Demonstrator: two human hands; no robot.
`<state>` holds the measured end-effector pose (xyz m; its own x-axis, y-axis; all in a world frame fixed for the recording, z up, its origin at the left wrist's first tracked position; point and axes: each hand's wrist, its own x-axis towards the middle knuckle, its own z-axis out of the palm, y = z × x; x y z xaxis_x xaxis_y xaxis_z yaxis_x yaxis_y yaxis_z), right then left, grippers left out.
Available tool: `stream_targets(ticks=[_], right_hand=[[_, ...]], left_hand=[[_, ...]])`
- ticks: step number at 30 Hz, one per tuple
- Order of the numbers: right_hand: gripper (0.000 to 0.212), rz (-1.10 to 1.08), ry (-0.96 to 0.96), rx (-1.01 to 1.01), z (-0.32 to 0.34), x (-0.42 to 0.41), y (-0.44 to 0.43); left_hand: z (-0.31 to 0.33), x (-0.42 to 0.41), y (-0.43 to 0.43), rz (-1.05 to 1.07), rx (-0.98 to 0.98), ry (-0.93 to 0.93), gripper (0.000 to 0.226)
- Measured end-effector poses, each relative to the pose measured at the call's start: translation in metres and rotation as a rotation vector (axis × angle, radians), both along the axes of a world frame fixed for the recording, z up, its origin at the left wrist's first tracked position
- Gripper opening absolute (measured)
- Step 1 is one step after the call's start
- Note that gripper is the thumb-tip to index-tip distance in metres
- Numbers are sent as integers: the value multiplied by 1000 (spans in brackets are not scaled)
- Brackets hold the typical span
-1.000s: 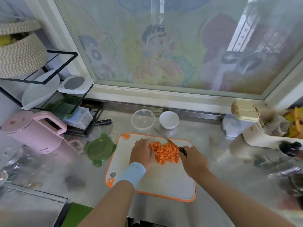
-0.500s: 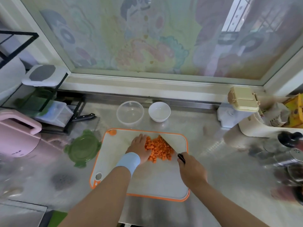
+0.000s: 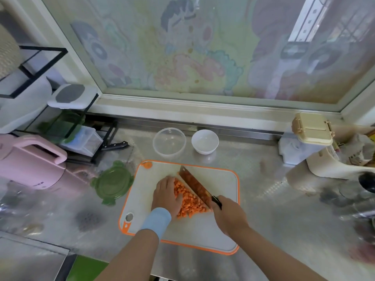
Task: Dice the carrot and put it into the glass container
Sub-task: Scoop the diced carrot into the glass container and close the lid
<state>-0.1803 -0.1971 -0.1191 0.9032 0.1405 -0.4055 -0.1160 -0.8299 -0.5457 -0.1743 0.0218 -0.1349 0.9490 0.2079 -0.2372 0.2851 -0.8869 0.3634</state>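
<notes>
A pile of diced carrot (image 3: 189, 201) lies on the white, orange-rimmed cutting board (image 3: 221, 183). My left hand (image 3: 166, 194), with a blue wristband, lies flat against the pile's left side, fingers together. My right hand (image 3: 229, 214) grips the black handle of a cleaver (image 3: 194, 185), whose blade leans against the pile's right side. The clear glass container (image 3: 169, 143) stands empty behind the board.
A white bowl (image 3: 205, 141) sits right of the container. A green lid (image 3: 112, 182) lies left of the board, with a pink kettle (image 3: 30, 161) and a black rack (image 3: 81, 136) further left. Jars and a cream scoop (image 3: 332, 165) crowd the right side.
The cleaver blade has tilted over against the right side of the carrot pile, and my left hand presses closer on the left. The camera view has shifted.
</notes>
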Motion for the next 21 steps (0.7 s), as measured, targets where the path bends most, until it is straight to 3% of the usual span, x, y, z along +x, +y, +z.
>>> stream_targets(ticks=[6, 10, 16, 21], right_hand=[[35, -213, 73, -40, -11, 8, -34], [35, -263, 111, -19, -21, 4, -44], [27, -264, 54, 53, -29, -11, -47], [32, -38, 75, -69, -37, -19, -33]], left_hand=[[-7, -7, -34, -294, 1, -106, 73], [-16, -9, -59, -436, 88, -69, 48], [-36, -3, -42, -293, 84, -248, 14], [-32, -11, -39, -141, 28, -295, 44]])
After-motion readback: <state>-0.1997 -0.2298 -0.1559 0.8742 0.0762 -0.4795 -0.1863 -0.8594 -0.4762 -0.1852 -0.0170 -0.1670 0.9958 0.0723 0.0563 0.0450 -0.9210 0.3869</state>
